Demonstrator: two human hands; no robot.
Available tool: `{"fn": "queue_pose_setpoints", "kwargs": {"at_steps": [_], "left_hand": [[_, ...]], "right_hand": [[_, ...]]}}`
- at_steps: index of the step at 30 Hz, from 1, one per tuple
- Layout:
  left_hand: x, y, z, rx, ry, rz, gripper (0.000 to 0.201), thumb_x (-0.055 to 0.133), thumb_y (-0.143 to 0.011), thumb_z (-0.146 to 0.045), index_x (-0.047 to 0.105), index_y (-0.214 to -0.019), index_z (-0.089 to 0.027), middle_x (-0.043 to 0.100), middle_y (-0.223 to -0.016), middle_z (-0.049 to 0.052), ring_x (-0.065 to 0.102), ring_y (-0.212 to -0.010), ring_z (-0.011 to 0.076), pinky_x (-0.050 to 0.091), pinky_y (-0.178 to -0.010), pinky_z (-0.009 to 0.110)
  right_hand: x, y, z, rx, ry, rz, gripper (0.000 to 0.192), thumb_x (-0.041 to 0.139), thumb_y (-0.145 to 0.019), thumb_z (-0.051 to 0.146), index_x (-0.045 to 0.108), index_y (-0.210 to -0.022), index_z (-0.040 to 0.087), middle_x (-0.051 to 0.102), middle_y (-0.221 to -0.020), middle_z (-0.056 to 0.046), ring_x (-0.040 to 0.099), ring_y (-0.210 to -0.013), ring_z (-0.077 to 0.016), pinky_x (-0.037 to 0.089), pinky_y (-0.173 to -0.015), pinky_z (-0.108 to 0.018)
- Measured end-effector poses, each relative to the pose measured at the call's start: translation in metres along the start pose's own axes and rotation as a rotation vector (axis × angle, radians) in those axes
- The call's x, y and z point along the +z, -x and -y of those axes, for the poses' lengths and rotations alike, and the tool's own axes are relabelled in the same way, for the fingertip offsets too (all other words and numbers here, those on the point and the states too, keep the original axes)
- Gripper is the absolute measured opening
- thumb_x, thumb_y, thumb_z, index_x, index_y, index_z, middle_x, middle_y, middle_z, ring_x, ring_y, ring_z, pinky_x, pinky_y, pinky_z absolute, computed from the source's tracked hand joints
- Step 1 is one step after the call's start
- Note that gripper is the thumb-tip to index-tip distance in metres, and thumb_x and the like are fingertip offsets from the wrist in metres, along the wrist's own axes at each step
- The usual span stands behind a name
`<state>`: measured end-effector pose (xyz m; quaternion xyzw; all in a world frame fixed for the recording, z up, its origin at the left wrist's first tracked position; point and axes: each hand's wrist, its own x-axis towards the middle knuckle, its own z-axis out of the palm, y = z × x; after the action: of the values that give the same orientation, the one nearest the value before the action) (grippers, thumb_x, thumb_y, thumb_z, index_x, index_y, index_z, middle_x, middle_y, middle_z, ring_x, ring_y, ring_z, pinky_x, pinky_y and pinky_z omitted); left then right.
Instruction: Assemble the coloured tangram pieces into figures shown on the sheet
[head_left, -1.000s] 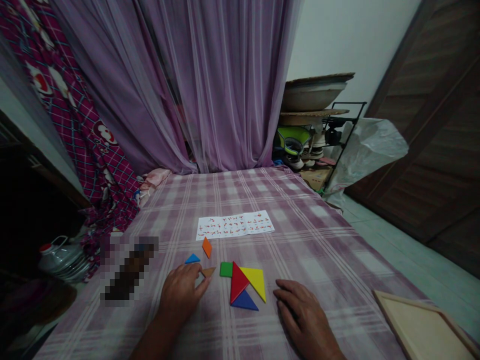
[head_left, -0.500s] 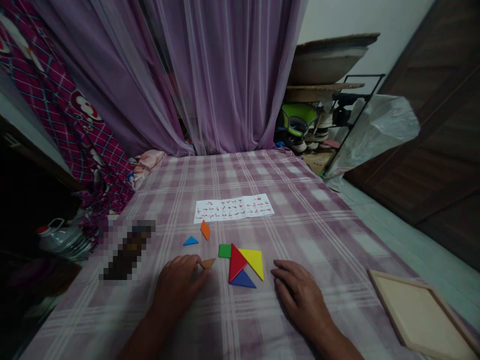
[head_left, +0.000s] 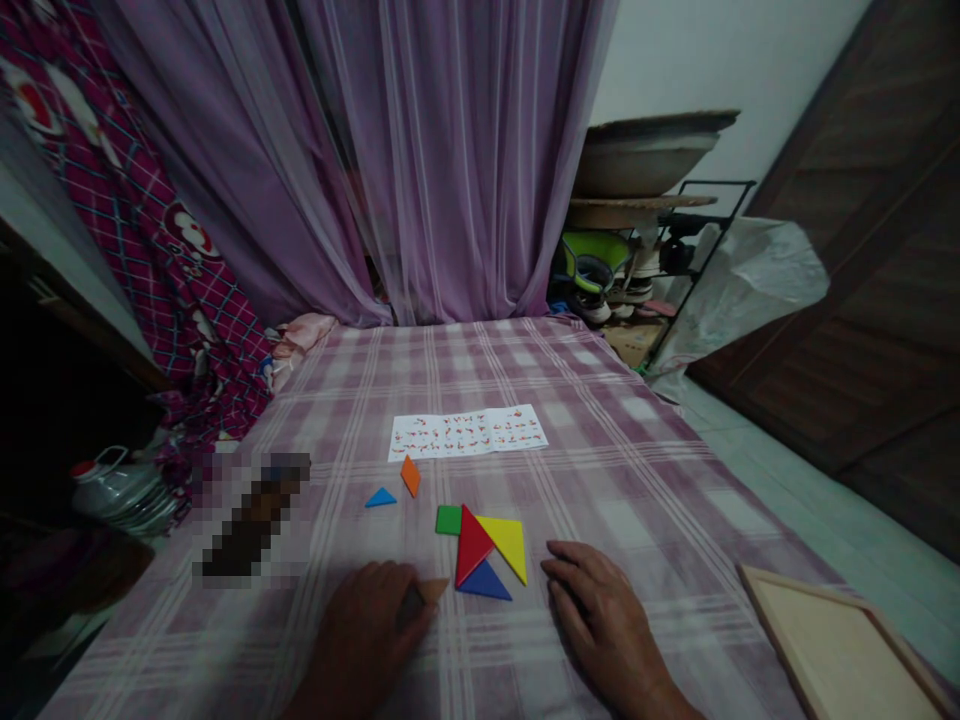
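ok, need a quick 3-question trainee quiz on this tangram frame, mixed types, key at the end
1. True or false: the left hand touches the brown piece.
2. Which piece of the joined cluster lies nearest the right hand? A) green square B) yellow triangle C) red triangle
3. Fill in: the orange piece lies just in front of the white ____.

Key: 1 true; 2 B; 3 sheet (printed paper)
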<state>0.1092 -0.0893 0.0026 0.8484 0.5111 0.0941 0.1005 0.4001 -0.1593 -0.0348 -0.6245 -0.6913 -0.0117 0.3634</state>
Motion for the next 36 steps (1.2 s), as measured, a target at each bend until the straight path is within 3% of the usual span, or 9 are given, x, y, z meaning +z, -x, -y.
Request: {"fn": "queue_pose_setpoints", "kwargs": {"at_steps": [8, 13, 17, 22, 26, 36], "left_hand": [[0.015, 0.004, 0.009, 0.11, 0.021, -0.139, 0.017, 0.067, -0.083, -0.035, 0.065, -0.096, -0.024, 0.071, -0.094, 0.003, 0.065, -0.087, 0.0221, 0.049, -0.077, 0.034], [0.017, 0.004, 0.011, 0.139, 0.029, -0.22, 0.016, 0.069, -0.082, -0.033, 0.064, -0.094, -0.024, 0.07, -0.089, 0.002, 0.065, -0.082, 0.021, 0.048, -0.074, 0.033], [0.021, 0.004, 0.013, 0.165, 0.042, -0.249, 0.016, 0.069, -0.081, -0.033, 0.063, -0.094, -0.025, 0.069, -0.087, 0.001, 0.064, -0.08, 0.0201, 0.047, -0.073, 0.032], [0.018, 0.004, 0.011, 0.142, 0.059, -0.206, 0.015, 0.069, -0.081, -0.032, 0.063, -0.092, -0.024, 0.069, -0.087, 0.001, 0.064, -0.081, 0.0206, 0.047, -0.074, 0.032], [0.014, 0.003, 0.009, 0.14, 0.05, -0.181, 0.013, 0.068, -0.082, -0.031, 0.063, -0.092, -0.024, 0.069, -0.087, 0.001, 0.063, -0.08, 0.0205, 0.046, -0.071, 0.032], [0.014, 0.003, 0.008, 0.181, 0.038, -0.236, 0.013, 0.068, -0.082, -0.03, 0.061, -0.092, -0.024, 0.068, -0.084, 0.001, 0.063, -0.077, 0.0202, 0.046, -0.069, 0.032]], "right_hand": [[0.001, 0.0, -0.003, -0.089, 0.064, -0.045, 0.021, 0.055, -0.089, 0.021, 0.069, -0.104, 0.024, 0.071, -0.111, -0.01, 0.068, -0.099, -0.0257, 0.059, -0.08, -0.042], [-0.006, -0.007, 0.016, -0.302, 0.093, -0.097, 0.028, 0.055, -0.086, 0.016, 0.068, -0.109, 0.025, 0.064, -0.126, -0.01, 0.059, -0.118, -0.0268, 0.054, -0.088, -0.041], [0.001, -0.009, 0.033, -0.414, 0.094, -0.073, 0.033, 0.055, -0.079, 0.01, 0.07, -0.103, 0.027, 0.057, -0.136, -0.009, 0.048, -0.13, -0.0286, 0.049, -0.092, -0.042], [0.009, -0.005, 0.036, -0.413, 0.096, 0.037, 0.031, 0.056, -0.076, 0.011, 0.07, -0.099, 0.026, 0.05, -0.145, -0.011, 0.046, -0.131, -0.0342, 0.047, -0.093, -0.049], [0.01, -0.004, 0.032, -0.411, 0.112, 0.096, 0.031, 0.06, -0.076, 0.015, 0.07, -0.102, 0.027, 0.053, -0.143, -0.012, 0.048, -0.13, -0.0356, 0.049, -0.092, -0.05], [0.013, -0.003, 0.031, -0.384, 0.115, 0.125, 0.039, 0.062, -0.073, 0.014, 0.069, -0.109, 0.028, 0.053, -0.144, -0.012, 0.05, -0.13, -0.0356, 0.048, -0.093, -0.052]]}}
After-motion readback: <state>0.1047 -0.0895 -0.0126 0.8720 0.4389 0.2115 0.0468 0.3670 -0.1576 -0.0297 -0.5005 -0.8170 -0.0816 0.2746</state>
